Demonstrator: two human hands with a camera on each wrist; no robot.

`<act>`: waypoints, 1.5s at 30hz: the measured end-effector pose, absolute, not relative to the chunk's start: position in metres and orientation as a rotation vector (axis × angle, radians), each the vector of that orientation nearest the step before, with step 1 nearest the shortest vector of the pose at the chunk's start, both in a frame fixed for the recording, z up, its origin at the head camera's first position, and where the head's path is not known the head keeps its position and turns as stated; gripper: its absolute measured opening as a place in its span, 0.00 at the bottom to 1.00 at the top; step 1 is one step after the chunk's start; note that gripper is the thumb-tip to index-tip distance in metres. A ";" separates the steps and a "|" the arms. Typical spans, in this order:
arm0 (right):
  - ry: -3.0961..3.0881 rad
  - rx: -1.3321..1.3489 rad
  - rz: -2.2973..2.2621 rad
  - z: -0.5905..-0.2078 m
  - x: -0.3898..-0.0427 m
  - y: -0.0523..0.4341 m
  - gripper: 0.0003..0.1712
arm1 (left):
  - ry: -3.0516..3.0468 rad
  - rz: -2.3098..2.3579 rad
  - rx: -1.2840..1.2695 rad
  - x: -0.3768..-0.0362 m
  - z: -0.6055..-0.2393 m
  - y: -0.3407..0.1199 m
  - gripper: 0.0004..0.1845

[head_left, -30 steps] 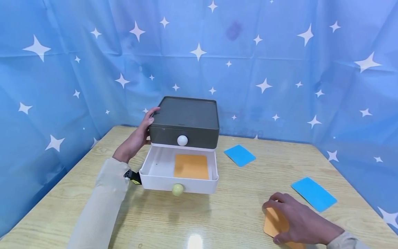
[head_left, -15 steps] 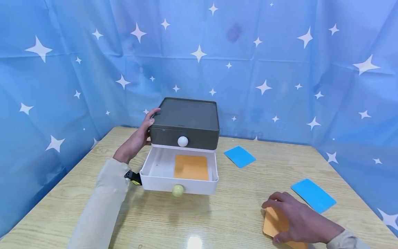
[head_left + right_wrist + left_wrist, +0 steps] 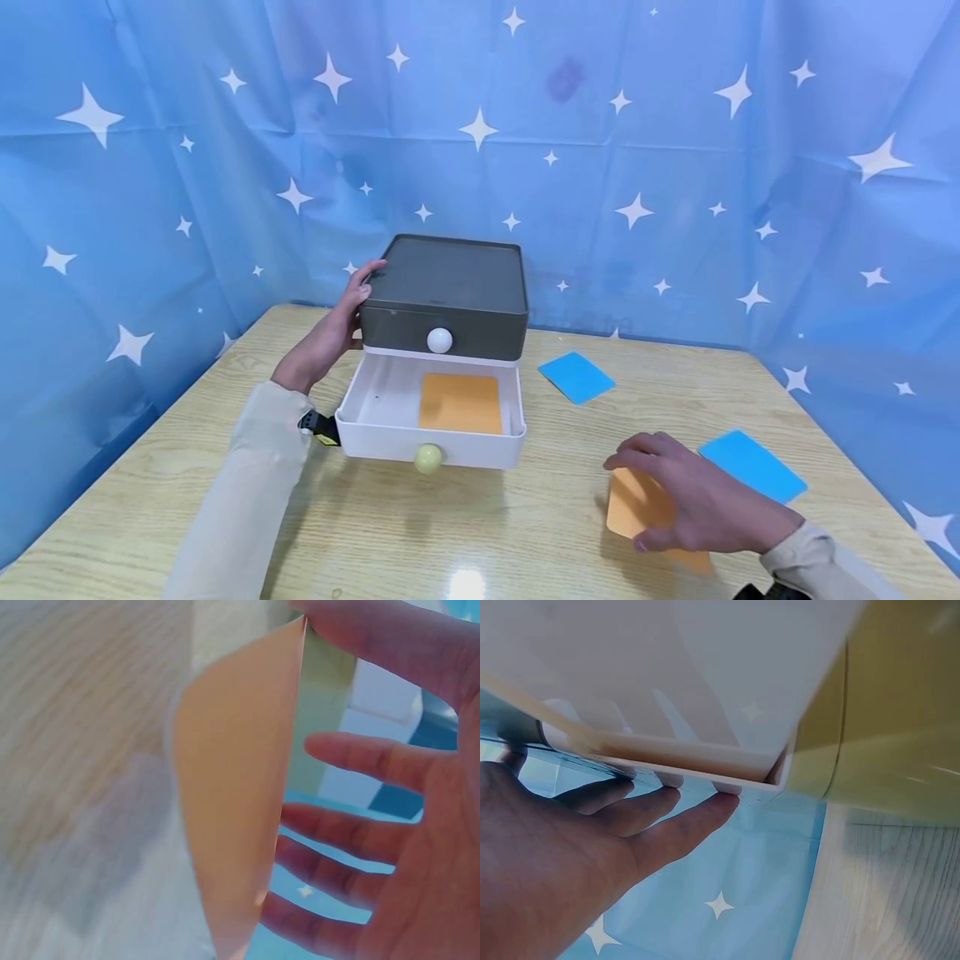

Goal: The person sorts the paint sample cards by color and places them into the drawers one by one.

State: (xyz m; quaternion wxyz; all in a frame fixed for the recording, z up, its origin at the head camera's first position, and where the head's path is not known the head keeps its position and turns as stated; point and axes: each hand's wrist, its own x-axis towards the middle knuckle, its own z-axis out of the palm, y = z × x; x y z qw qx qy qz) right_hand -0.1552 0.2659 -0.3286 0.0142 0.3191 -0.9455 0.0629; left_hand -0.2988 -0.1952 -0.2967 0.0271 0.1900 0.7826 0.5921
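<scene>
My left hand rests against the left side of a small dark grey two-drawer box. In the left wrist view its fairly straight fingers touch the box's side. The lower white drawer stands pulled out, with an orange card lying flat inside, towards its right. At the right front, my right hand grips another orange card by its edges, thumb on one side and fingers on the other. The right wrist view shows this card tilted above the table.
Two blue cards lie on the wooden table: one blue card right of the box, another blue card beyond my right hand. The upper drawer, with a white knob, is closed. A starry blue curtain hangs behind.
My right hand has moved left and away from the table's front, lifting the orange card with it. The left hand and box stay where they were.
</scene>
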 end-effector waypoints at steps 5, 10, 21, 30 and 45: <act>-2.912 0.988 0.201 -0.319 -0.157 0.255 0.42 | 2.416 1.828 0.597 -0.299 -0.298 -0.196 0.30; -2.897 0.999 0.232 -0.305 -0.162 0.245 0.45 | 2.424 1.827 0.595 -0.299 -0.298 -0.196 0.30; -2.816 1.066 0.230 -0.276 -0.170 0.223 0.42 | 2.413 1.836 0.601 -0.299 -0.297 -0.196 0.30; -2.779 1.145 0.239 -0.258 -0.179 0.202 0.37 | 2.413 1.838 0.597 -0.299 -0.298 -0.196 0.30; -2.755 1.331 0.358 -0.237 -0.192 0.147 0.35 | 2.417 1.827 0.595 -0.299 -0.296 -0.196 0.30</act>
